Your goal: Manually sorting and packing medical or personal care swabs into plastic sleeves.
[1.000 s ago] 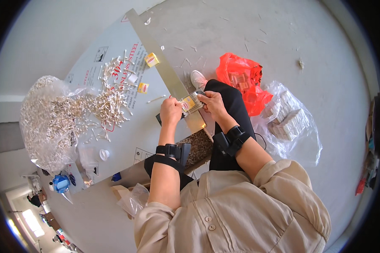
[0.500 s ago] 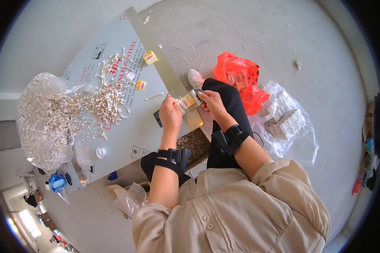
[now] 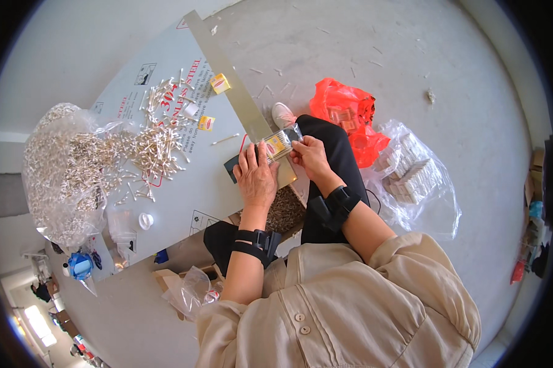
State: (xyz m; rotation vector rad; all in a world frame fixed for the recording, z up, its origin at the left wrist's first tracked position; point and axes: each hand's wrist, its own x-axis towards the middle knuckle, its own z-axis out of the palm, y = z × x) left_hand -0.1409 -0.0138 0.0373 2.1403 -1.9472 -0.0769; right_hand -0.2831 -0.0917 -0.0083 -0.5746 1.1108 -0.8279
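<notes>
A clear packet of cotton swabs (image 3: 278,145) with a yellow label lies across the metal strip at the table's edge. My right hand (image 3: 311,157) pinches its near right end, where loose clear film sticks out. My left hand (image 3: 257,183) lies flat with fingers stretched, fingertips touching the packet's left end. Beneath and beside those fingers is a dark block (image 3: 231,167), partly hidden. A single cotton swab (image 3: 225,139) rests just beyond. Two small yellow boxes (image 3: 219,83) sit farther up the table.
Loose swabs (image 3: 157,150) spread from a big clear bag of swabs (image 3: 65,178) at left on the film-covered table (image 3: 166,214). A white cap (image 3: 145,221) lies nearer. On the floor at right are a red plastic bag (image 3: 331,92) and a clear bag of white packs (image 3: 414,172).
My left hand has gone from gripping the packet's left end to lying flat with fingers spread over it and the dark block. My right hand has shifted slightly rightward, still holding the packet.
</notes>
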